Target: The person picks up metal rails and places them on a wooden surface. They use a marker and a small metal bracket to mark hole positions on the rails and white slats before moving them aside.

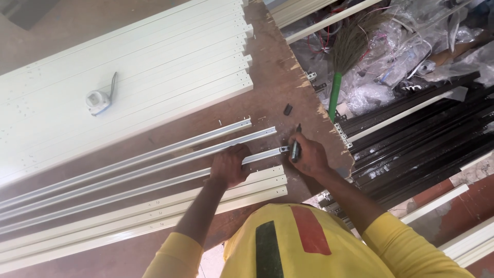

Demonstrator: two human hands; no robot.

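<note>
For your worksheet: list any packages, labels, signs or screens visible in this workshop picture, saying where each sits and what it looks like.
Clear plastic bags: crumpled heap, top right, beyond the workbench.
Shirt patch: bottom centre on the yellow shirt, a dark green and a red block.
No signs or screens in view.

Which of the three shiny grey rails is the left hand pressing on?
The nearest grey rail, beside the cream channels. The left hand grips it near its end; the other two lie untouched beyond.
</note>
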